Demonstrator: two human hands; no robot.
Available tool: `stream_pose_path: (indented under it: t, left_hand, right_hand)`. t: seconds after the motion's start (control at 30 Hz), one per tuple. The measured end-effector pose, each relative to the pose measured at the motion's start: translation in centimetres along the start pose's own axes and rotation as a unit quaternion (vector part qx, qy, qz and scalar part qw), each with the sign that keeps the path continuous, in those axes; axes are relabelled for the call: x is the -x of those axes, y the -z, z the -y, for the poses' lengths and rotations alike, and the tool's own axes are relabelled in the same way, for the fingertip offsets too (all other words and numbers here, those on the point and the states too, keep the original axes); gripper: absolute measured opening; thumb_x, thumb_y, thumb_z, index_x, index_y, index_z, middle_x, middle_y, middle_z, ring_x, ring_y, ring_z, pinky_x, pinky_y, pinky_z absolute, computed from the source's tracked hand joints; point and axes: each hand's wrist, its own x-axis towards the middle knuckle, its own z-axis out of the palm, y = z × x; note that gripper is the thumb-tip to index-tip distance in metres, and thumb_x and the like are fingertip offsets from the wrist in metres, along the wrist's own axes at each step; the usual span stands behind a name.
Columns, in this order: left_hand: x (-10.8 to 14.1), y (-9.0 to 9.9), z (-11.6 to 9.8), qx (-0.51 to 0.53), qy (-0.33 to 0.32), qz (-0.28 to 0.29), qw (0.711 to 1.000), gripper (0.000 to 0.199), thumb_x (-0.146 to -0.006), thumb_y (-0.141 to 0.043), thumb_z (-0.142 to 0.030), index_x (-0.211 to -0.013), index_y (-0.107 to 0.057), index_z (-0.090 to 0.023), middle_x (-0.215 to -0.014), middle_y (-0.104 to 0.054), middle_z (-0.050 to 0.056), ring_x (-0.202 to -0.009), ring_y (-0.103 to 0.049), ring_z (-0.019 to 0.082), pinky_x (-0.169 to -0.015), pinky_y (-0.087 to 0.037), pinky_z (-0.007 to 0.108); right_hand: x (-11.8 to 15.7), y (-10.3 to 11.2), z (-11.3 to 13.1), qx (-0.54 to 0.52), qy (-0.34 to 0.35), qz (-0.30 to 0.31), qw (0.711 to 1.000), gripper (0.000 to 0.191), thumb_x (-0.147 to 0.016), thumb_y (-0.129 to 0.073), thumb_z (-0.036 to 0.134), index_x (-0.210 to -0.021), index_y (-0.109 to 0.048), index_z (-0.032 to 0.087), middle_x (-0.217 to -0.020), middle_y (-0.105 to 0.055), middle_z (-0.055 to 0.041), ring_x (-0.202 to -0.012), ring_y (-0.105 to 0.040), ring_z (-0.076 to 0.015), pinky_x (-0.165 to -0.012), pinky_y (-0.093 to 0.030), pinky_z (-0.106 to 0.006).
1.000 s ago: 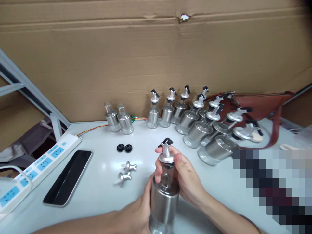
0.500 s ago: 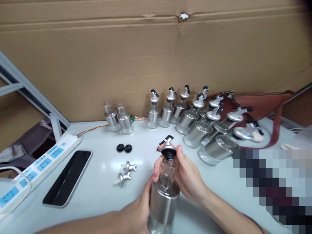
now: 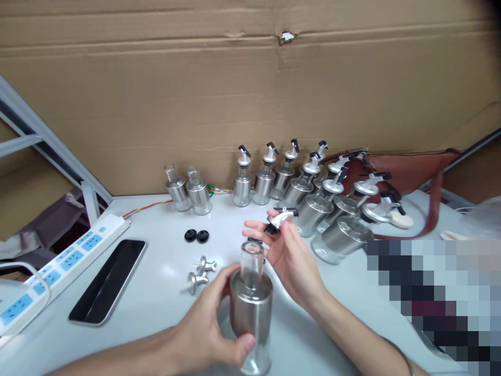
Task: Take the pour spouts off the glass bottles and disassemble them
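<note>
My left hand point(image 3: 219, 321) is wrapped round the steel-banded body of a glass bottle point(image 3: 252, 308), whose neck is uncapped. Up and to the right of that neck, my right hand point(image 3: 287, 250) holds a silver pourer point(image 3: 279, 220) with a black stopper and black lever between thumb and finger, tilted on its side; the other fingers are spread. Part of a small black piece shows behind the bottle neck. To the left lie two black stoppers point(image 3: 190, 236) and two silver spouts point(image 3: 192, 282).
Two bottles without pourers point(image 3: 199, 196) stand at the back. Several bottles with pourers point(image 3: 317, 211) stand at the right, before a red-brown bag point(image 3: 407, 169). A phone point(image 3: 107, 282) and a white power strip point(image 3: 62, 271) lie at the left.
The pourer has come away from the bottle mouth, up and to the right, and tipped over in my right hand. My left hand has moved down from the neck to the bottle's body.
</note>
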Motion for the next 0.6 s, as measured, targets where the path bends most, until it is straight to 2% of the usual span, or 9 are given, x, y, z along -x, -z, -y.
stream_pose_path:
  t: [0.13,0.2,0.27,0.33,0.43,0.6]
  left_hand:
    - [-2.9,2.3,-3.5,-0.1,-0.048,-0.102,0.989,0.061,-0.066,-0.072,-0.023,-0.119,-0.041,-0.021,-0.116,-0.059,0.009,-0.107,-0.061,0.027,-0.095,-0.048,0.037]
    - [-5.2,3.7,-4.8,-0.175,-0.068,-0.159,0.969,0.054,-0.067,-0.072,-0.024,-0.112,-0.042,-0.021,-0.115,-0.059,0.008,-0.103,-0.061,0.025,-0.092,-0.049,0.036]
    - [-7.6,4.9,-5.2,-0.264,-0.093,-0.204,0.938,0.051,-0.066,-0.073,-0.024,-0.108,-0.044,-0.021,-0.112,-0.06,0.006,-0.102,-0.061,0.024,-0.091,-0.048,0.036]
    - [-9.7,5.9,-4.8,-0.315,-0.08,-0.222,0.919,0.054,-0.066,-0.074,-0.021,-0.11,-0.043,-0.021,-0.109,-0.063,0.007,-0.097,-0.063,0.024,-0.087,-0.049,0.036]
    - [-12.1,6.6,-3.3,-0.358,-0.031,-0.217,0.908,0.056,-0.066,-0.074,-0.019,-0.111,-0.04,-0.02,-0.107,-0.064,0.008,-0.09,-0.065,0.023,-0.081,-0.05,0.035]
    - [-13.9,6.9,-1.5,-0.394,0.001,-0.221,0.892,0.056,-0.07,-0.072,-0.019,-0.114,-0.038,-0.02,-0.103,-0.065,0.007,-0.092,-0.066,0.028,-0.081,-0.049,0.038]
  right_hand:
    - [-0.9,1.2,0.8,0.083,0.125,-0.097,0.984,0.035,-0.079,-0.067,0.055,-0.1,-0.06,0.028,-0.106,-0.062,-0.0009,-0.094,-0.06,-0.0167,-0.075,-0.054,-0.032]
    - [-1.2,1.8,1.2,0.129,0.175,-0.142,0.966,0.034,-0.08,-0.066,0.056,-0.096,-0.065,0.026,-0.112,-0.06,-0.0015,-0.094,-0.056,-0.0154,-0.076,-0.052,-0.029]
    - [-1.4,2.3,1.6,0.153,0.192,-0.162,0.956,0.036,-0.079,-0.066,0.057,-0.096,-0.067,0.025,-0.117,-0.06,-0.0031,-0.092,-0.054,-0.0148,-0.075,-0.05,-0.028]
    - [-1.5,2.7,1.8,0.165,0.191,-0.169,0.953,0.04,-0.079,-0.066,0.058,-0.099,-0.067,0.023,-0.12,-0.06,-0.0046,-0.086,-0.054,-0.014,-0.074,-0.049,-0.028]
    - [-1.7,3.1,1.9,0.177,0.2,-0.174,0.948,0.039,-0.081,-0.064,0.056,-0.101,-0.067,0.023,-0.123,-0.06,-0.0058,-0.082,-0.055,-0.0134,-0.074,-0.049,-0.029]
    - [-1.9,3.6,2.0,0.201,0.217,-0.173,0.939,0.037,-0.084,-0.061,0.055,-0.102,-0.066,0.022,-0.124,-0.06,-0.0068,-0.088,-0.055,-0.0151,-0.074,-0.049,-0.029]
